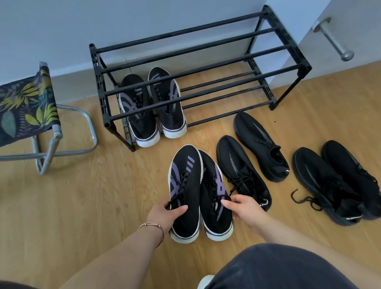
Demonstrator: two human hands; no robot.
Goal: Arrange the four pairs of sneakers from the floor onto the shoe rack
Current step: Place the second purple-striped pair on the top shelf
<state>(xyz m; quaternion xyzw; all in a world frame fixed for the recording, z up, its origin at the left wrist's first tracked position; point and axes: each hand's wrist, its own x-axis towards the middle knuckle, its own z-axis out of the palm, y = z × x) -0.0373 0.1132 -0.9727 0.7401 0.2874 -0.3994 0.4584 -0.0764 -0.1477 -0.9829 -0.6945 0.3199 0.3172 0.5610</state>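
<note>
A black two-tier shoe rack [203,54] stands against the wall. One black-and-purple sneaker pair [153,108] sits on its lower tier at the left. In front of me, my left hand [166,215] grips the left black-and-purple sneaker [184,184] near its heel, and my right hand [244,209] grips the right black-and-purple sneaker [213,198] beside it. Both shoes are side by side, toes toward the rack. An all-black pair [251,157] lies on the floor to the right. Another all-black pair [339,181] with loose laces lies further right.
A folding stool [20,108] with leaf-print fabric and a metal frame stands at the left. A door with a metal handle [333,39] is at the upper right. My knee [267,272] fills the bottom. The floor is light wood.
</note>
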